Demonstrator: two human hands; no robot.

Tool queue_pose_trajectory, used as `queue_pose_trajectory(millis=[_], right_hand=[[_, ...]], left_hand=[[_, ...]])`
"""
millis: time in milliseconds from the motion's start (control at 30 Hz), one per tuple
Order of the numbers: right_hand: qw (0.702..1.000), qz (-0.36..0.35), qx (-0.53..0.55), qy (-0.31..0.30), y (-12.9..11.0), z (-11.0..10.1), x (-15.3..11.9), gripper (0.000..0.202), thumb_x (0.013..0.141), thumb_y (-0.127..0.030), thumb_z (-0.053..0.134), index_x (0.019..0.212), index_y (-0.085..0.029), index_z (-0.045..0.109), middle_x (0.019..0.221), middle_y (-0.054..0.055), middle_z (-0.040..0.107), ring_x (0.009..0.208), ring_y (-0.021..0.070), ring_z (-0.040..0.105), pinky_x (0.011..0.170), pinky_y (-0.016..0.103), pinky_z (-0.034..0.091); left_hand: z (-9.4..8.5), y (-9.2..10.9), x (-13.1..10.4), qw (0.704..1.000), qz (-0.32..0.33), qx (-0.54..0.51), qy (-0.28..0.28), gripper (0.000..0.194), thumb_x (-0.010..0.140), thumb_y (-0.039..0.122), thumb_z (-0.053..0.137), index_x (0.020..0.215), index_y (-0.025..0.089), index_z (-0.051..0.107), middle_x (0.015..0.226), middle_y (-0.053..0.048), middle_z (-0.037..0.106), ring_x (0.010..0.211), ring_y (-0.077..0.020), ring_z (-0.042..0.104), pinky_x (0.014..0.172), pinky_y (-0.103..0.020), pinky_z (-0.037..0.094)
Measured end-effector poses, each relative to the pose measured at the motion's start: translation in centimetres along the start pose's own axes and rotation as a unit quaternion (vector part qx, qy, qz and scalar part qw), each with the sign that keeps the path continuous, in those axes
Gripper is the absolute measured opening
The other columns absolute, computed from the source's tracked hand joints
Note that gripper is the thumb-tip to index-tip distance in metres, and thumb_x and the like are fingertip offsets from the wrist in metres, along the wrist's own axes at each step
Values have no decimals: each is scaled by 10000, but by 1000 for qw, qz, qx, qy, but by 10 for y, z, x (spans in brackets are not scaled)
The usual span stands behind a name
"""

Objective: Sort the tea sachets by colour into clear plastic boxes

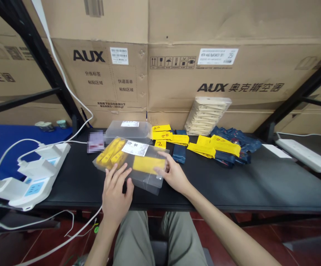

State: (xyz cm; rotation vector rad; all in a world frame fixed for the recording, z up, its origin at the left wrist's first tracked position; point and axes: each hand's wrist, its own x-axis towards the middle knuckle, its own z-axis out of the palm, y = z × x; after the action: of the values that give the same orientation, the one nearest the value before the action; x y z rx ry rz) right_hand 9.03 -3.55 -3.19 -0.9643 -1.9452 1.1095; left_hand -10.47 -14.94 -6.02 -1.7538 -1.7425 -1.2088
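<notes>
A clear plastic box [146,183] with a white label [135,148] lies on the black table in front of me. Several yellow packets [111,152] fill its left part, and one yellow packet [148,164] shows at its right part; whether that one is under the plastic I cannot tell. My left hand [117,195] rests on the box's front left edge with fingers spread. Around the box's right end, my right hand [174,173] is closed, its thumb by the yellow packet's end. Behind stands a second translucent box [127,132] with a label.
Yellow packets [202,146] and dark blue packets [232,138] lie to the right. A stack of cream packets [207,115] leans against the cardboard [174,85]. White power strips [45,175] with plugs and cables are on the left, another power strip [307,155] on the right.
</notes>
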Motion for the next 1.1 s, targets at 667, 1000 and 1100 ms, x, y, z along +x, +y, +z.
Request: queue_pose_trajectory(millis=[667, 1000, 1100], right_hand=[[998, -2, -51, 30, 4, 12, 18, 420, 826, -491, 679, 1136, -207, 671, 761, -10, 661, 646, 144, 592, 656, 266, 476], [963, 86, -255, 33, -14, 24, 40, 391, 973, -509, 446, 1212, -222, 563, 866, 80, 723, 793, 252, 707, 674, 315, 476], [931, 157, -327, 32, -27, 29, 42, 529, 957, -602, 403, 1219, -161, 531, 958, 173, 722, 871, 312, 712, 709, 375, 500]], left_hand=[[0, 0, 1, 1000, 2, 1, -2, 332, 902, 148, 542, 1221, 232, 587, 1277, -62, 666, 1361, -288, 471, 1157, -603, 338], [0, 2, 1, 1000, -10, 8, -15, 329, 906, 157, 540, 1224, 227, 586, 1284, -65, 663, 1364, -287, 470, 1165, -594, 329], [0, 1, 1, 1000, -5, 13, -16, 333, 904, 154, 543, 1228, 216, 583, 1294, -68, 658, 1372, -288, 461, 1167, -594, 326]])
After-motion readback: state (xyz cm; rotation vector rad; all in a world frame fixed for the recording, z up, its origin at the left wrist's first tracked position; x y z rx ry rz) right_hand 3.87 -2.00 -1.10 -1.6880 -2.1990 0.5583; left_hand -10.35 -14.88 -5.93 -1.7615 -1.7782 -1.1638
